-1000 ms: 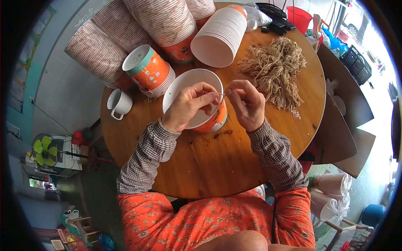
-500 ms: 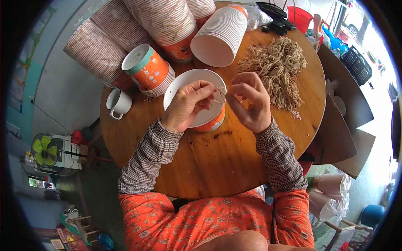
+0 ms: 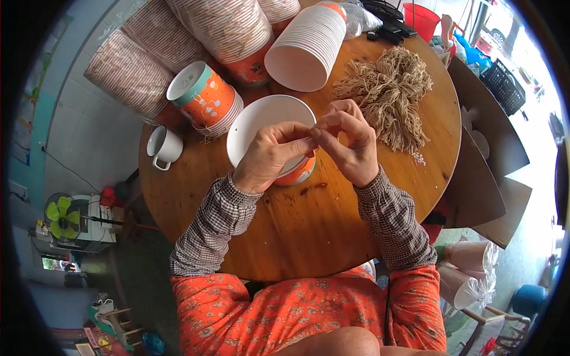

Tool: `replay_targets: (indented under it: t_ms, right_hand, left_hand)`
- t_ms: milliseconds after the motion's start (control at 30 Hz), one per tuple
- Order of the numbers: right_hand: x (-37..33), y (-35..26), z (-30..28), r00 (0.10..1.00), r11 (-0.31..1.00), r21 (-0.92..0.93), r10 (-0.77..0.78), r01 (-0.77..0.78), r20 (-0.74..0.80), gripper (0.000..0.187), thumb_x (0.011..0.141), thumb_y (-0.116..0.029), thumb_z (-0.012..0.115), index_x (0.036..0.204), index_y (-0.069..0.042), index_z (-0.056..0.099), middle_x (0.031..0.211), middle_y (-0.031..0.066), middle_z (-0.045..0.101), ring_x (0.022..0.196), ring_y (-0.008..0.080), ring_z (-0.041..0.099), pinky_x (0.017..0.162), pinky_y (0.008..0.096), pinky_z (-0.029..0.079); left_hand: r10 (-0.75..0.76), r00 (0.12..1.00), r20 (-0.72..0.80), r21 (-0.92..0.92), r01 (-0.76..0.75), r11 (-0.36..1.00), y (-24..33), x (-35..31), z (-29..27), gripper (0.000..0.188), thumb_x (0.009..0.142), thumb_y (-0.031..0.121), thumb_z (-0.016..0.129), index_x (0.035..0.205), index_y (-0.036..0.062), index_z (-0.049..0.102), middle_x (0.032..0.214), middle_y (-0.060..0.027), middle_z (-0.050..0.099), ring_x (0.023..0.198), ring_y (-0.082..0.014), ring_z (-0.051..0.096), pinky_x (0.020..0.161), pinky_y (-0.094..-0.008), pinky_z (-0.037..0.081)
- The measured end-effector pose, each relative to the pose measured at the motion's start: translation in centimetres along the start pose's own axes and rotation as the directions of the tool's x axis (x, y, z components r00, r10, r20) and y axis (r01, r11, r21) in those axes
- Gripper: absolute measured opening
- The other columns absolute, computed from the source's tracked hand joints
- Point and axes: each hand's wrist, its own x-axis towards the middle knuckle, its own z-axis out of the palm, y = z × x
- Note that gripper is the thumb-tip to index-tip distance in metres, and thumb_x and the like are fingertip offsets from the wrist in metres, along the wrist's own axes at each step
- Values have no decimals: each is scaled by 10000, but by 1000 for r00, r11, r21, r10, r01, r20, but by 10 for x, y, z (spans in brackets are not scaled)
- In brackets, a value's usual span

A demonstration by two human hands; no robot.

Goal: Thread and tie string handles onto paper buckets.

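Note:
Over the near right rim of a white-lined paper bucket with an orange outside, my two hands meet fingertip to fingertip. My left hand pinches with thumb and forefinger. Against it, my right hand is closed in a pinch as well, its other fingers curled. A thin cord is between the fingertips, almost wholly hidden by them now. The bucket stands upright, with a small dark hole in its far left wall. To the right of it lies a heap of tan cords.
Wrapped stacks of paper buckets crowd the table's far left. An unwrapped white stack lies at the back. A shorter orange stack and a white mug stand left. Cardboard flaps flank the round wooden table.
My hands have come together; before, they were slightly apart with a thin loop of cord showing between them. The view has shifted slightly.

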Motion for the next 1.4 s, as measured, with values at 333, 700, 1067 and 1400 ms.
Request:
replay_targets:
  t_ms: [333,700,1067,1400]
  right_hand:
    - [0,1,5,985,972,159,169,-171,29,174,870,-96,698,1003,10,662,882,28,672,816,87,611,756,245,506]
    - [-3,2,12,927,841,-435,-373,321,-35,159,737,5,703,882,-42,658,815,67,663,721,242,637,642,338,521]
    - [-2,6,14,940,872,-382,-340,306,-22,176,736,16,689,872,-42,593,760,59,600,689,237,598,589,340,494]
    - [-3,4,15,947,890,-342,-322,301,-3,163,749,17,686,873,-41,597,787,63,608,699,241,595,598,340,493]
  left_hand:
    - [92,989,-116,-35,-97,995,-3,1,-3,139,932,80,594,1030,-16,619,950,-56,664,861,-83,620,805,-232,506]
    - [194,962,-194,231,-147,962,-4,-1,1,187,938,166,632,979,-16,638,859,-38,682,777,-72,629,740,-212,514]
    - [208,955,-210,204,-165,965,-6,0,-2,156,930,151,641,982,5,616,837,-5,650,747,-57,619,699,-207,509]
    - [398,893,-208,556,-227,800,-8,-1,-5,119,890,116,683,941,11,660,870,-24,628,749,-80,619,683,-232,515]
